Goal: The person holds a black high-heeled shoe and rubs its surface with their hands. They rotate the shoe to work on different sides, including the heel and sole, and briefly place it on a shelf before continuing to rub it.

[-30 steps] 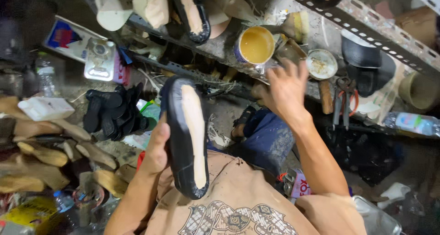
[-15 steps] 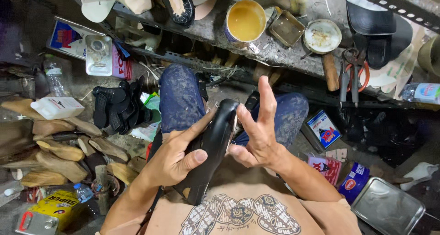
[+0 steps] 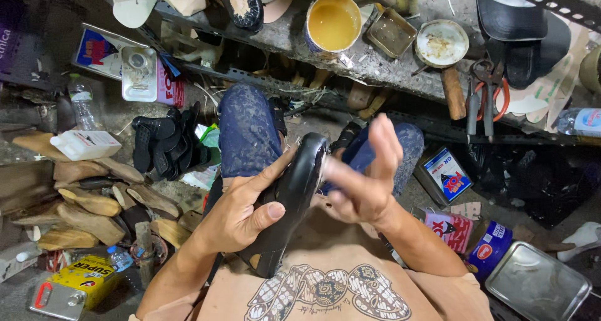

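Left hand [image 3: 241,214] grips black shoe sole [image 3: 291,202]; right hand [image 3: 363,183] touches it.

Right hand [image 3: 363,183] motion-blurred, fingers smeared; can't tell if fingertips touch the black shoe sole [image 3: 294,199]. Sole's lower end hidden behind left hand [image 3: 241,217] and shirt; its far face turned away. Left palm hidden against the sole. Both forearms cut off by bottom edge. Black shoe [image 3: 241,5] on the shelf cropped at top. Metal tray [image 3: 537,283] clipped at bottom right. Pile of black soles [image 3: 166,142] too tangled to count. Wooden shoe forms [image 3: 81,202] partly run off the left edge.
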